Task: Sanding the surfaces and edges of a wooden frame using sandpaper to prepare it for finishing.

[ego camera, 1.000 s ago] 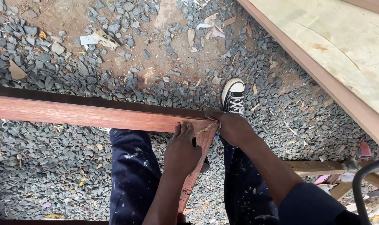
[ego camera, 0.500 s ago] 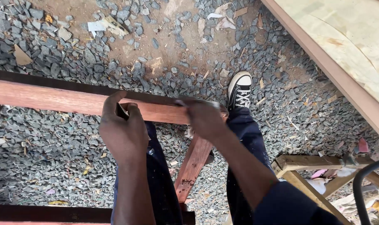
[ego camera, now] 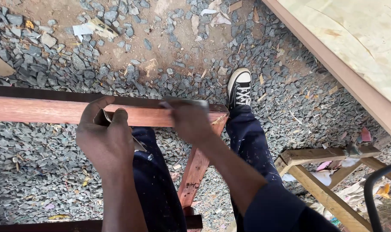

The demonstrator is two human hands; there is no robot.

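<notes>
My left hand pinches a grey folded sheet, perhaps sandpaper, against the reddish-brown wooden rail; beside it, my right hand presses a blurred flat scraper on the rail's top.

No packages, labels, signs or screens show anywhere in this view, only scraps too small to tell apart as any such thing lying among the grey gravel at the top left
</notes>
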